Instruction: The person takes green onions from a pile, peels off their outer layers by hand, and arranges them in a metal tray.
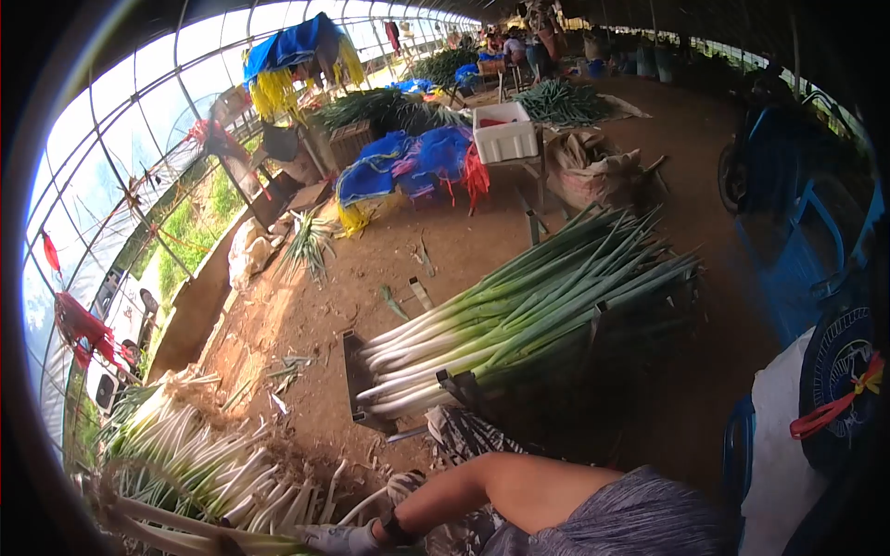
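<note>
My right arm reaches across from the lower right, with a dark band on its wrist. At the bottom edge, my gloved right hand (338, 538) closes around the end of a green onion stalk (260, 540), its fingers partly cut off by the frame. Beside it spreads a heap of loose green onions (222, 468), white stems and roots mixed together. My left hand is out of sight. Ahead of my patterned trouser leg (468, 435), a thick row of trimmed green onions (519, 320) lies in a metal rack (352, 371), white ends to the left.
A white foam box (505, 134) stands on a support beside blue net bags (408, 167) and a stuffed sack (589, 167). Blue chairs (802, 241) are at the right. Leaf scraps litter the dirt floor (278, 324). More onion piles (561, 102) and people lie farther back.
</note>
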A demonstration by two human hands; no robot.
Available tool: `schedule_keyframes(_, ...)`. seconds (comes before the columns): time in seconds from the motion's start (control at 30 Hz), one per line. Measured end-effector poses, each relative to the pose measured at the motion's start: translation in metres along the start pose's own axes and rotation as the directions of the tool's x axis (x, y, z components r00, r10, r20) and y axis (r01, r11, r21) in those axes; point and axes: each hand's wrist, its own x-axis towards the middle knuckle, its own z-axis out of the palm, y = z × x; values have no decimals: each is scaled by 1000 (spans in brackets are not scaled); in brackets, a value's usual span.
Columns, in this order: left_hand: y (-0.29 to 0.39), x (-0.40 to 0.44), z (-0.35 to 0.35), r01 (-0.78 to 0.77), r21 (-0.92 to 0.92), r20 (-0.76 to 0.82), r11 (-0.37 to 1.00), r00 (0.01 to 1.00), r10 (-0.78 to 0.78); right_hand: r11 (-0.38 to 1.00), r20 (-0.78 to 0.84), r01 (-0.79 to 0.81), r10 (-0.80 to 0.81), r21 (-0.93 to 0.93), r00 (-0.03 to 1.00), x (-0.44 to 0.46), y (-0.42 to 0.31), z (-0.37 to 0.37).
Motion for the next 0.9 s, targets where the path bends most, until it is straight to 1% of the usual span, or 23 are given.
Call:
schedule_keyframes(0.07,18,1,-19,-96,10,-44,995,994,96,996,-146,21,-8,88,989,14,-30,8)
schedule_keyframes(0.13,32,1,-28,-153,8,-59,988,986,153,993,-317,83,-51,89,947,37,-44,9)
schedule_keyframes(0.23,47,3,-35,-226,-18,-70,974,972,225,960,-421,275,-229,51,878,78,-51,2)
schedule_keyframes(0.3,52,2,-35,-255,-30,-83,966,964,252,917,-475,398,-354,-9,806,101,-55,-11)
schedule_keyframes(0.4,53,3,-28,-287,-59,-90,956,955,281,828,-455,516,-554,-218,697,131,-80,-51)
schedule_keyframes(0.5,52,11,-16,-315,-113,-79,942,948,307,695,-441,616,-716,-371,542,140,-116,-116)
schedule_keyframes(0.53,51,16,-11,-323,-141,-67,936,946,317,634,-422,573,-773,-520,474,144,-126,-134)
schedule_keyframes(0.57,50,22,-6,-337,-176,-57,925,941,332,538,-396,478,-840,-694,371,152,-133,-146)
schedule_keyframes(0.6,49,28,0,-349,-228,-39,909,936,349,460,-364,480,-887,-747,283,153,-141,-169)
schedule_keyframes(0.63,48,37,8,-364,-293,-21,884,927,375,368,-341,382,-930,-847,139,156,-153,-191)
schedule_keyframes(0.7,50,58,29,-384,-470,25,795,894,447,249,-238,306,-968,-919,76,152,-159,-233)
schedule_keyframes(0.73,52,71,42,-374,-577,47,726,872,487,193,-185,285,-981,-939,55,148,-160,-256)
schedule_keyframes(0.77,56,87,59,-341,-702,71,626,840,538,136,-132,260,-991,-956,36,142,-159,-279)
schedule_keyframes(0.83,58,122,101,-169,-901,128,399,776,618,134,-112,176,-985,-975,134,120,-156,-323)
schedule_keyframes(0.87,50,137,131,-63,-951,154,303,753,640,44,-29,53,-966,-998,256,105,-144,-347)
schedule_keyframes(0.9,34,152,165,-1,-970,161,243,749,643,-76,54,-45,-926,-996,373,90,-132,-371)
